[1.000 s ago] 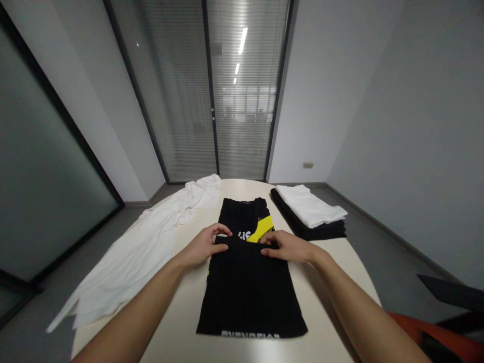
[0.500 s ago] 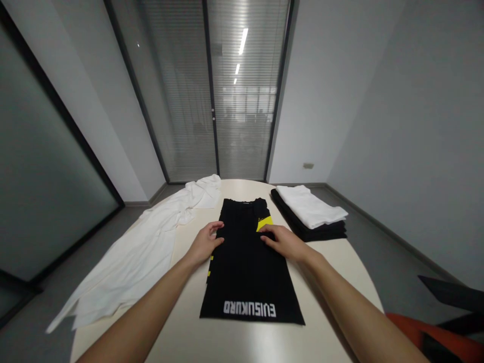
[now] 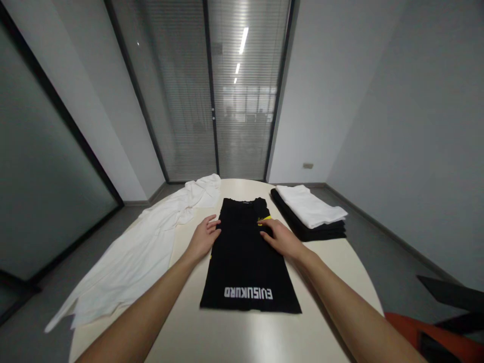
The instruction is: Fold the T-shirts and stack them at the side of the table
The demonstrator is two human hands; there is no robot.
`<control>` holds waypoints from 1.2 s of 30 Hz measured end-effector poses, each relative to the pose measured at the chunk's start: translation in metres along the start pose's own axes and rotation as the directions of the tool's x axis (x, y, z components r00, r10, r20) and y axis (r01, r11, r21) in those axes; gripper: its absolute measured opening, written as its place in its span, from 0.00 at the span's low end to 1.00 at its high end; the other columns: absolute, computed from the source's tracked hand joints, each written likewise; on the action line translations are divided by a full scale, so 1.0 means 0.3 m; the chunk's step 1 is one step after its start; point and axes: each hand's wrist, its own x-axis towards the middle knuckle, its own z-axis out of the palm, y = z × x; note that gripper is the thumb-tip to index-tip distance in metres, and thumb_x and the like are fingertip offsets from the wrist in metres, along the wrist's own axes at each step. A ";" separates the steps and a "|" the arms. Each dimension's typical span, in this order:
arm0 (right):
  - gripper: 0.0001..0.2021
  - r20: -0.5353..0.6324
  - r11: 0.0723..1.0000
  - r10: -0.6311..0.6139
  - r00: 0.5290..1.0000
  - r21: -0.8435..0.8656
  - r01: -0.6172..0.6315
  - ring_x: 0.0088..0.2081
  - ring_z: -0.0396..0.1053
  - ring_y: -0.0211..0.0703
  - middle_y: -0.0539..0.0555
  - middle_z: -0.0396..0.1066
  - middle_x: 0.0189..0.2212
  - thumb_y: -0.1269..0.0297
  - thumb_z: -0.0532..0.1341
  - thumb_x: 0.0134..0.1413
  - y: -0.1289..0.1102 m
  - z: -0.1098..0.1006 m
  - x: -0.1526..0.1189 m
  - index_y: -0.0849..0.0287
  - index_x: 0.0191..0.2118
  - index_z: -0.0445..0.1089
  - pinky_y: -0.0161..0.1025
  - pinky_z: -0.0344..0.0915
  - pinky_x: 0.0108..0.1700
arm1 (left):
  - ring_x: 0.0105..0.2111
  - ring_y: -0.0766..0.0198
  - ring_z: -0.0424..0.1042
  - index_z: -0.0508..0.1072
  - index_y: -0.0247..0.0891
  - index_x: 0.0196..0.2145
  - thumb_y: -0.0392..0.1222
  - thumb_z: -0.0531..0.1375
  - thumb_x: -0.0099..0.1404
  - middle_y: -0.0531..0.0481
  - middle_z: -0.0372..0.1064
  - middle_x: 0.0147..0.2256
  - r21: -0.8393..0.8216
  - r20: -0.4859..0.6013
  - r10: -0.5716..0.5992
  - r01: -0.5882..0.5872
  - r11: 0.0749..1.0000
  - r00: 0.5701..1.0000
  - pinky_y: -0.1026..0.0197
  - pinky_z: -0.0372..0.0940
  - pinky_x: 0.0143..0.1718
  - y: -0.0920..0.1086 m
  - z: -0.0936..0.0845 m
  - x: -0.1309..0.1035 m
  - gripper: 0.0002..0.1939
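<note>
A folded black shirt [image 3: 245, 262] lies flat on the table, its light lettering upside down along the hem nearest me and its collar at the far end. My left hand [image 3: 204, 238] touches the shirt's left edge, thumb and fingers apart. Across from it, my right hand [image 3: 282, 238] rests on the right side, covering part of a yellow patch [image 3: 264, 220]. Its fingers are slightly bent, with a gap to the thumb. Some fingertips and the shirt's lower layers are hidden.
A white long-sleeved garment [image 3: 139, 257] is spread along the table's left side. At the right stands a stack of folded black clothes [image 3: 325, 233] topped by a folded white one [image 3: 308, 205]. Beyond the table's [image 3: 212, 335] right edge is an orange-and-black chair [image 3: 427, 338].
The shirt's near hem has moved away from me, while the collar has stayed put. Both hands have shifted slightly forward. Less of the yellow patch and the left-edge yellow marks shows.
</note>
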 end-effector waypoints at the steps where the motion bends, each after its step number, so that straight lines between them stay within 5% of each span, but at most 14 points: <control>1: 0.17 -0.004 1.000 -0.007 1.000 0.005 0.007 0.54 0.69 0.51 0.59 0.74 0.51 0.65 0.60 0.61 0.005 0.002 -0.001 0.58 0.55 0.70 0.50 0.63 0.58 | 0.47 0.55 0.75 0.67 0.36 0.53 0.35 0.65 0.54 0.36 0.72 0.52 0.019 -0.006 0.020 -0.020 1.000 1.000 0.48 0.67 0.53 -0.004 -0.002 -0.001 0.28; 13: 0.11 -0.223 0.999 -0.047 0.974 -0.016 0.044 0.49 0.71 0.48 0.54 0.75 0.46 0.69 0.57 0.63 0.003 -0.009 0.028 0.54 0.48 0.73 0.48 0.66 0.55 | 0.44 0.57 0.76 0.70 0.38 0.45 0.39 0.62 0.58 0.42 0.73 0.48 0.088 -0.095 0.221 -0.212 0.973 0.971 0.49 0.67 0.52 0.043 0.003 0.018 0.16; 19: 0.12 -0.151 0.999 -0.051 0.987 0.009 0.053 0.50 0.70 0.48 0.55 0.75 0.47 0.70 0.58 0.61 0.037 0.025 0.031 0.55 0.49 0.72 0.48 0.66 0.56 | 0.46 0.55 0.75 0.69 0.39 0.49 0.40 0.63 0.57 0.41 0.71 0.50 0.115 -0.067 0.144 -0.136 0.984 0.987 0.51 0.70 0.48 0.004 0.003 0.023 0.21; 22: 0.13 -0.172 0.999 -0.052 0.984 -0.010 0.051 0.51 0.69 0.49 0.56 0.74 0.48 0.70 0.59 0.60 0.031 0.008 0.024 0.56 0.51 0.71 0.50 0.64 0.57 | 0.47 0.55 0.73 0.69 0.40 0.51 0.40 0.64 0.58 0.42 0.70 0.50 0.275 -0.079 0.216 -0.187 0.943 0.973 0.50 0.68 0.49 0.019 -0.003 0.003 0.23; 25: 0.10 -0.156 0.995 -0.098 0.983 -0.021 0.096 0.49 0.69 0.49 0.56 0.75 0.45 0.68 0.60 0.61 0.000 -0.027 0.015 0.56 0.47 0.72 0.48 0.64 0.55 | 0.44 0.58 0.72 0.72 0.40 0.47 0.43 0.62 0.62 0.45 0.69 0.48 0.463 0.038 0.332 -0.311 0.830 0.942 0.53 0.67 0.47 0.088 -0.017 -0.041 0.15; 27: 0.07 -0.110 0.991 -0.133 0.985 -0.009 0.133 0.47 0.70 0.47 0.55 0.75 0.42 0.67 0.60 0.61 -0.023 -0.045 0.008 0.55 0.43 0.73 0.46 0.65 0.53 | 0.39 0.60 0.71 0.73 0.40 0.43 0.44 0.62 0.64 0.47 0.72 0.42 0.470 0.250 0.269 -0.360 0.806 0.930 0.57 0.67 0.42 0.156 -0.027 -0.082 0.10; 29: 0.05 -0.080 0.989 -0.147 0.986 -0.011 0.147 0.45 0.70 0.46 0.54 0.75 0.40 0.67 0.60 0.61 -0.039 -0.054 0.003 0.55 0.40 0.74 0.45 0.65 0.51 | 0.37 0.62 0.71 0.75 0.40 0.41 0.44 0.64 0.63 0.49 0.73 0.38 0.474 0.510 0.144 -0.417 0.775 0.848 0.60 0.66 0.40 0.225 -0.032 -0.127 0.09; 31: 0.05 -0.072 0.991 -0.135 0.988 -0.025 0.133 0.44 0.70 0.47 0.54 0.75 0.39 0.68 0.60 0.60 -0.042 -0.055 0.001 0.55 0.38 0.74 0.44 0.65 0.49 | 0.34 0.64 0.69 0.76 0.39 0.34 0.44 0.65 0.63 0.51 0.72 0.34 0.476 0.661 0.085 -0.504 0.721 0.745 0.63 0.64 0.37 0.283 -0.025 -0.172 0.06; 36: 0.06 -0.027 0.997 -0.075 0.997 -0.014 0.074 0.39 0.70 0.45 0.53 0.74 0.35 0.67 0.60 0.60 -0.028 -0.058 0.002 0.55 0.39 0.75 0.41 0.65 0.43 | 0.32 0.66 0.70 0.78 0.41 0.37 0.46 0.73 0.53 0.54 0.71 0.33 0.434 0.832 -0.069 -0.568 0.700 0.550 0.66 0.62 0.32 0.348 0.045 -0.268 0.15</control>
